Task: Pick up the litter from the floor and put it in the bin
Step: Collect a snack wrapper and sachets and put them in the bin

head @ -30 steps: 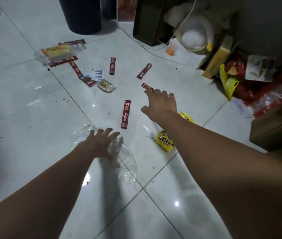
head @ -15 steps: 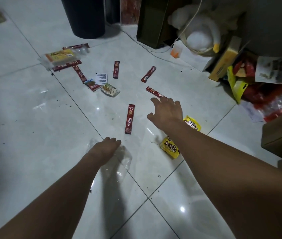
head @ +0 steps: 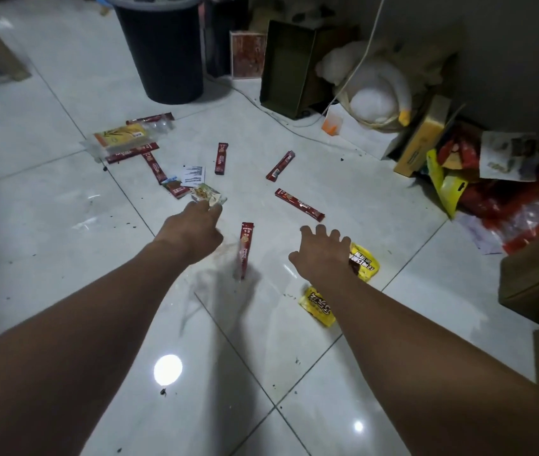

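Red sachets (head: pixel 299 204) and yellow wrappers (head: pixel 365 263) lie scattered on the floor (head: pixel 64 258) short of the bin (head: pixel 163 60) as the left hand (head: pixel 192 232), apparently clenched on blurred plastic (head: pixel 215 281), and the splayed, empty right hand (head: pixel 320 255) reach low to gather them.

The one camera sits on the person's head and looks forward and steeply down, wide-angled, towards the black bin (head: pixel 166 60), which stands farthest away at the frame's top edge. The tiled floor (head: pixel 47 258) on the near side of the bin lies close below and fills most of the view.
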Demonstrator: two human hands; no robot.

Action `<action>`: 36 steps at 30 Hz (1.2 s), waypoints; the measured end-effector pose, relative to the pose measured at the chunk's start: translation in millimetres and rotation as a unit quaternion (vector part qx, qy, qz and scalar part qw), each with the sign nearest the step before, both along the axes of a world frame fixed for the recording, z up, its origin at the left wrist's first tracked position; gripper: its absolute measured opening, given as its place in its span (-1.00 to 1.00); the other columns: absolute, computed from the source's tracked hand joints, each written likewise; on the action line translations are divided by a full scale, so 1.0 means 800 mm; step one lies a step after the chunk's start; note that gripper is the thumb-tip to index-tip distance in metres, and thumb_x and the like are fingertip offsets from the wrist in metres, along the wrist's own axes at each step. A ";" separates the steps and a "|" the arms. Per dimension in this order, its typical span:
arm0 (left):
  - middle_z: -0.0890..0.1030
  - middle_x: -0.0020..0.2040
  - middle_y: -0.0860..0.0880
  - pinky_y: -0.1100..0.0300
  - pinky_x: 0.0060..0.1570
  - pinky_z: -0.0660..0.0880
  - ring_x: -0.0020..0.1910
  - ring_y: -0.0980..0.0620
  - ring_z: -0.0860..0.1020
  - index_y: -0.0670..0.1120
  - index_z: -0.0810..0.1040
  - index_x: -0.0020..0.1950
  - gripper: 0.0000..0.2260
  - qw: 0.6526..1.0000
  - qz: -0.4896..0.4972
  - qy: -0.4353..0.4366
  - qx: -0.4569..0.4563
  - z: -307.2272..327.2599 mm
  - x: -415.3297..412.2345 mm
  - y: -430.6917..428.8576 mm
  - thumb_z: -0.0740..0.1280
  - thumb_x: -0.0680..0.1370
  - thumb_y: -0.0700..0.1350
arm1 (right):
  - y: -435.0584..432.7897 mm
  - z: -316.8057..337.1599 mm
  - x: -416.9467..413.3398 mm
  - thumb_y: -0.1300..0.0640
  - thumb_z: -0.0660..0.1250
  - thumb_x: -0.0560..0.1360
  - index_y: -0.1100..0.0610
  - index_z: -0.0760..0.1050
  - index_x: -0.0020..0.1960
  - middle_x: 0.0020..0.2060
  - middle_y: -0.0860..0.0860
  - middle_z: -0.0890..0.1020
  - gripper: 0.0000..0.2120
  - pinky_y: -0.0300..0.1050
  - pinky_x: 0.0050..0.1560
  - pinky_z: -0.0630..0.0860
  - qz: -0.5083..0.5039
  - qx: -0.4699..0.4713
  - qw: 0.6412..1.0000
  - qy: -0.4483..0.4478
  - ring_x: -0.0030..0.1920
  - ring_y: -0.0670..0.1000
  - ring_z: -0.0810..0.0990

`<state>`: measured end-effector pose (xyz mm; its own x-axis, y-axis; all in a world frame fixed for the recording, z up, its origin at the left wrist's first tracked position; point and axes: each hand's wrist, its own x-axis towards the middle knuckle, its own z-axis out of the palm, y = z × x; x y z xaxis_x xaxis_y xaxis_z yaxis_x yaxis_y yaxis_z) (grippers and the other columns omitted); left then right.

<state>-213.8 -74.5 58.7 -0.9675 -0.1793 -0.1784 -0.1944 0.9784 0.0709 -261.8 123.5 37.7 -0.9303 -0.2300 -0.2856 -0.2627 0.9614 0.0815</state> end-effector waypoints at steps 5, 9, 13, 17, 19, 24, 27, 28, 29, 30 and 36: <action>0.37 0.29 -0.18 -0.07 0.05 0.44 0.31 -0.16 0.32 -0.16 0.31 0.34 -0.67 0.999 -0.019 0.029 0.003 -0.001 -0.018 0.011 0.19 0.60 -0.08 | 0.005 -0.017 -0.009 -0.05 0.17 0.56 0.08 0.24 0.43 0.35 0.10 0.34 -0.52 0.09 0.35 0.23 -0.015 -0.003 1.000 -0.009 0.33 0.18 0.33; 0.39 0.24 -0.19 -0.08 0.02 0.46 0.26 -0.17 0.35 -0.16 0.31 0.33 -0.69 0.999 -0.032 0.035 -0.001 -0.012 -0.027 0.023 0.17 0.61 -0.08 | 0.017 -0.038 -0.016 -0.05 0.16 0.57 0.08 0.23 0.43 0.35 0.11 0.34 -0.52 0.10 0.33 0.25 -0.031 -0.004 0.999 -0.022 0.32 0.21 0.32; 0.42 0.18 -0.22 -0.07 -0.05 0.48 0.16 -0.20 0.41 -0.17 0.32 0.31 -0.72 0.998 -0.025 0.049 0.005 -0.026 -0.037 0.026 0.18 0.60 -0.16 | 0.033 -0.067 -0.020 -0.07 0.13 0.57 0.09 0.20 0.44 0.39 0.16 0.27 -0.51 0.16 0.30 0.29 -0.074 0.002 0.996 -0.043 0.31 0.30 0.30; 0.42 0.14 -0.21 -0.04 -0.14 0.45 0.11 -0.19 0.40 -0.18 0.31 0.30 -0.72 0.998 -0.022 0.051 -0.002 -0.041 -0.040 0.025 0.18 0.60 -0.20 | 0.040 -0.101 -0.016 -0.06 0.16 0.58 0.07 0.09 0.51 0.47 0.27 0.07 -0.44 0.31 0.33 0.24 -0.154 -0.015 0.986 -0.064 0.38 0.42 0.16; 0.42 0.11 -0.20 -0.04 -0.17 0.45 0.08 -0.17 0.40 -0.18 0.32 0.25 -0.77 0.999 -0.024 0.047 -0.009 -0.045 -0.039 0.025 0.18 0.60 -0.20 | 0.036 -0.117 -0.011 -0.03 0.18 0.58 0.07 0.04 0.52 0.50 0.30 -0.08 -0.41 0.39 0.29 0.22 -0.183 -0.022 0.979 -0.083 0.42 0.47 0.05; 0.42 0.09 -0.18 -0.03 -0.20 0.45 0.08 -0.15 0.38 -0.18 0.33 0.19 -0.82 0.998 -0.029 0.048 -0.016 -0.049 -0.036 0.024 0.19 0.60 -0.20 | 0.024 -0.142 -0.001 0.23 0.15 0.57 0.16 0.10 0.50 0.48 0.37 -0.05 -0.48 0.27 0.25 0.34 -0.216 -0.055 0.973 -0.055 0.43 0.44 0.08; 0.42 0.08 -0.17 -0.02 -0.21 0.45 0.07 -0.14 0.38 -0.17 0.33 0.18 -0.82 0.998 -0.027 0.049 -0.015 -0.046 -0.033 0.025 0.19 0.60 -0.20 | 0.005 -0.137 0.014 0.43 0.10 0.46 0.21 0.28 0.48 0.38 0.51 0.18 -0.41 0.12 0.08 0.50 -0.247 -0.091 0.965 0.004 0.24 0.40 0.42; 0.41 0.07 -0.17 -0.03 -0.22 0.45 0.06 -0.14 0.38 -0.17 0.33 0.17 -0.83 0.998 -0.029 0.052 -0.014 -0.044 -0.033 0.026 0.19 0.60 -0.20 | 0.004 -0.132 0.017 0.44 0.16 0.34 0.20 0.45 0.38 0.28 0.51 0.35 -0.39 0.03 -0.09 0.57 -0.260 -0.106 0.960 -0.012 0.07 0.36 0.56; 0.41 0.06 -0.16 -0.02 -0.22 0.44 0.06 -0.14 0.38 -0.17 0.33 0.16 -0.84 0.998 -0.032 0.055 -0.012 -0.041 -0.032 0.028 0.19 0.60 -0.20 | -0.001 -0.128 0.017 0.41 0.21 0.25 0.18 0.54 0.30 0.20 0.49 0.46 -0.38 -0.03 -0.18 0.58 -0.276 -0.115 0.954 0.013 -0.04 0.32 0.62; 0.41 0.06 -0.16 0.00 -0.23 0.43 0.06 -0.14 0.39 -0.16 0.33 0.16 -0.85 0.998 -0.037 0.057 -0.010 -0.039 -0.031 0.029 0.19 0.60 -0.19 | -0.006 -0.128 0.017 0.38 0.24 0.24 0.18 0.51 0.33 0.19 0.48 0.47 -0.35 -0.05 -0.11 0.58 -0.275 -0.117 0.954 0.027 0.02 0.32 0.62; 0.41 0.13 -0.13 0.00 -0.16 0.48 0.11 -0.12 0.39 -0.14 0.33 0.23 -0.79 0.997 -0.046 0.064 -0.012 -0.020 -0.024 0.033 0.17 0.60 -0.16 | 0.008 -0.127 0.036 0.07 0.49 0.36 0.20 0.35 0.44 0.15 0.18 0.56 -0.29 -0.07 0.16 0.39 -0.288 -0.083 0.954 0.030 0.14 0.16 0.54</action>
<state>-232.7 -48.3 42.6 -0.9946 -0.0914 -0.0492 -0.0945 0.9934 0.0649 -232.9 129.9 -63.9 -0.9296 0.2865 -0.2318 0.3131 0.9457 -0.0869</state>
